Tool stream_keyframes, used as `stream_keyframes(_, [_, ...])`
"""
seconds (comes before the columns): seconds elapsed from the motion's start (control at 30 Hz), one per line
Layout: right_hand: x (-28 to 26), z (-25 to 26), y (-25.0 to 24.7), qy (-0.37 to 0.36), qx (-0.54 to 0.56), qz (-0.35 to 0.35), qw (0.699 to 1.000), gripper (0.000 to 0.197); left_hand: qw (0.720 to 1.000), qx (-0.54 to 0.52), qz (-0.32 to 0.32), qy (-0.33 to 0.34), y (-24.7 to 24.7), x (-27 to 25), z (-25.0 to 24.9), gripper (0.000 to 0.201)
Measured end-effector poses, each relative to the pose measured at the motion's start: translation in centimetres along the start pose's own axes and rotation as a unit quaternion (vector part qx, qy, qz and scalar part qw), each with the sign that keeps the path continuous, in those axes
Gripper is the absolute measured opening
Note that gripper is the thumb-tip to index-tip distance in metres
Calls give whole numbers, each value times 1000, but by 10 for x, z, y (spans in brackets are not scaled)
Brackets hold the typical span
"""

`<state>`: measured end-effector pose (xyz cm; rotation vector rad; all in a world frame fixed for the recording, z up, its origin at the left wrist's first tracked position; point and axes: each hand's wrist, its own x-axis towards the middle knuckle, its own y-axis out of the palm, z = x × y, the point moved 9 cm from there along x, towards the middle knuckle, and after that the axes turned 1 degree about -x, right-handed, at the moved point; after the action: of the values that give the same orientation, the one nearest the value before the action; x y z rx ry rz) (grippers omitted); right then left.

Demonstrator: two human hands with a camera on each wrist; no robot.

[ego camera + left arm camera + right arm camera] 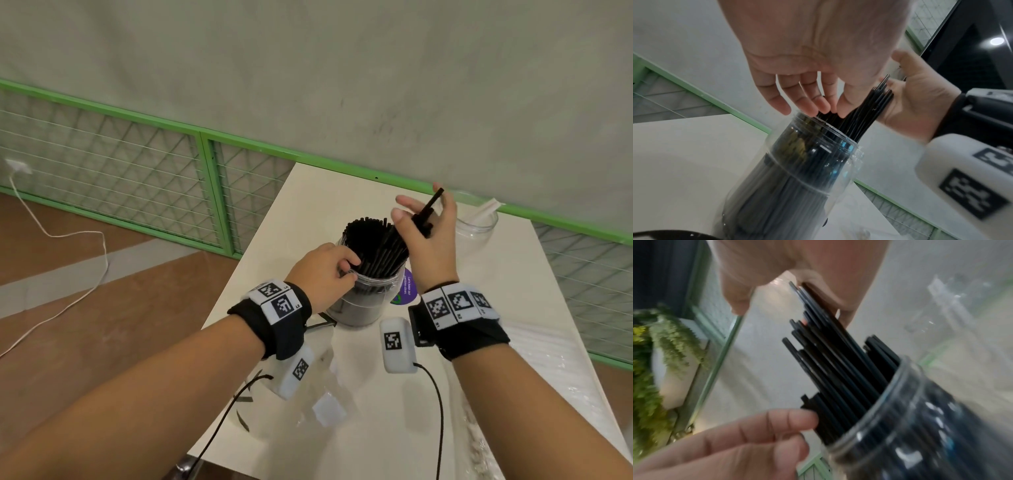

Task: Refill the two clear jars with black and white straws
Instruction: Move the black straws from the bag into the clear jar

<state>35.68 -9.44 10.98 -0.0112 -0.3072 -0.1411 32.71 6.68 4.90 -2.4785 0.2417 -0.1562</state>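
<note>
A clear jar (359,305) packed with black straws (373,243) stands mid-table. My left hand (325,270) grips its near rim, fingertips (824,107) curled over the lip against the straws. My right hand (428,236) is above the jar's right side and holds a small bunch of black straws (818,305) between thumb and palm. Their lower ends are inside the jar, and one tip (436,197) pokes up past the fingers. A second clear jar (479,226) stands at the far right with one white straw (486,207) in it.
The white table (325,205) ends close on the left and front. Crumpled clear plastic wrapping lies near the front (318,394) and along the right side (548,377). A purple sticker (409,286) is beside the jar. A green mesh fence (212,192) runs behind.
</note>
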Motion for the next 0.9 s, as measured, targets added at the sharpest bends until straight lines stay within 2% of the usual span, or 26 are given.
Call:
stream_keyframes(0.07, [5,20,2,-47,-22,8,999,56,1000,-2,3,0,1,0,-1,20])
stream_keyframes(0.17, [12,30,5,-72,-70,16,995,16,1000,-10,3,-3,1,-1,0,20])
stream_keyframes(0.23, [7,18,11,-68,-130,51,988,14,1000,-17,1,-3,1,-2,1,20])
stream_keyframes(0.4, [-22,-8,33,-119,-269,157,943,7,1000,-15,4,-8,0,-4,2,22])
stream_keyframes(0.47, [-27,-11,42,-137,-318,189,919,9,1000,-17,5,-11,1,-5,4,22])
stream_keyframes(0.63, [-32,11,50,-206,-332,179,903,16,999,-31,-7,-23,-3,-8,7,21])
stream_keyframes(0.7, [-36,2,54,-196,-376,200,883,24,999,-28,-10,-27,-3,-9,8,20])
stream_keyframes(0.73, [-39,-8,58,-186,-418,222,861,31,999,-27,-14,-29,-4,-9,8,19])
stream_keyframes(0.83, [-50,-30,62,-181,-546,286,766,59,999,-16,-28,-32,-6,-13,9,18])
stream_keyframes(0.87, [-51,-30,61,-186,-565,292,749,64,999,-11,-30,-36,-5,-14,11,21])
stream_keyframes(0.9, [-50,-27,59,-189,-570,289,745,65,999,-7,-33,-41,-5,-15,13,25])
